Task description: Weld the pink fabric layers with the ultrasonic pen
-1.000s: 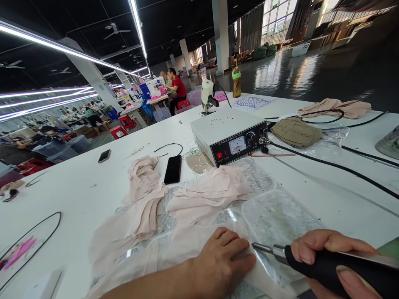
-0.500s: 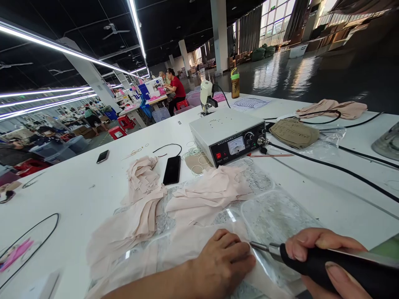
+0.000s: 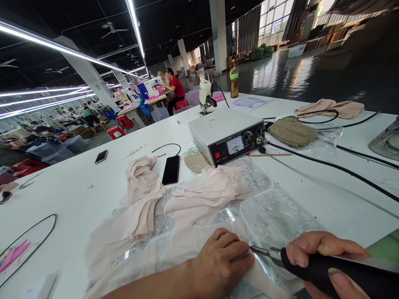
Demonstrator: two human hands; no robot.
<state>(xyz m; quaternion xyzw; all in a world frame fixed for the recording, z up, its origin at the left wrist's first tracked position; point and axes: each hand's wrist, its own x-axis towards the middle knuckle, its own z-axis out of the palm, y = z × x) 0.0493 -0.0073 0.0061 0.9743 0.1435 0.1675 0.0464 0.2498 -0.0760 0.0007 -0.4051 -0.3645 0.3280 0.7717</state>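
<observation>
My right hand (image 3: 327, 259) is wrapped round the black handle of a pen-like cutting tool (image 3: 311, 263) with a narrow metal tip. That tip points left and ends right beside the fingers of my left hand (image 3: 222, 261). My left hand presses down with curled fingers on thin beige fabric (image 3: 193, 241) and a clear plastic sheet (image 3: 274, 216); what lies under its fingertips is hidden. Beyond the hands lie a stack of cut beige fabric pieces (image 3: 205, 191), a fanned stack (image 3: 131, 220) and a smaller bundle (image 3: 141, 174).
A control box (image 3: 230, 133) with a dial stands behind the fabric, its black cable (image 3: 336, 162) running right. A black phone (image 3: 171, 170), another phone (image 3: 101, 156), scissors (image 3: 134, 153), a brown-green template (image 3: 293, 132) and a bottle (image 3: 234, 85) are on the table (image 3: 71, 199). Co-workers sit far off.
Both hands and the tool keep almost the same place. The view has shifted very slightly; the fabric stacks lie as before.
</observation>
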